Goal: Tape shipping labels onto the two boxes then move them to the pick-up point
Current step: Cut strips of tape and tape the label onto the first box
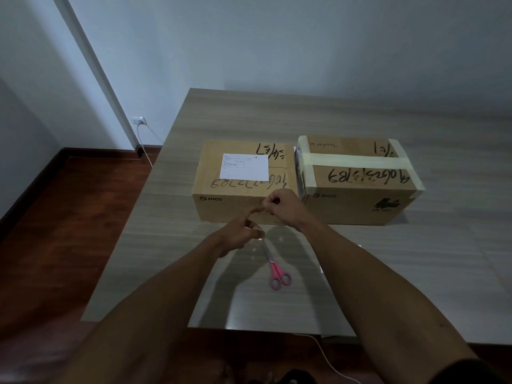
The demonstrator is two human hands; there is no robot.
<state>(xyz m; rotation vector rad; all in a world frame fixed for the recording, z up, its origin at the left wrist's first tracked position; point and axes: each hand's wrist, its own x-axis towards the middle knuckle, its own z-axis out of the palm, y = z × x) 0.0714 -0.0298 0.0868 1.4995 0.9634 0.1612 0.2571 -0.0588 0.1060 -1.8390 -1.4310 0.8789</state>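
Both hands meet just in front of the left box, which carries a white label on top. The right hand pinches something small and unclear; the left hand curls with its forefinger out. Pink scissors lie on the table just below the left hand; the taped box sits beyond the right hand.

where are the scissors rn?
Head view: the pink-handled scissors lie flat on the table, in front of the left box, just below the left hand.

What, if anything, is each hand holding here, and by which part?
The hands hold a clear tape roll: the left hand grips it, and the right hand pinches what looks like its free end, too faint to confirm.
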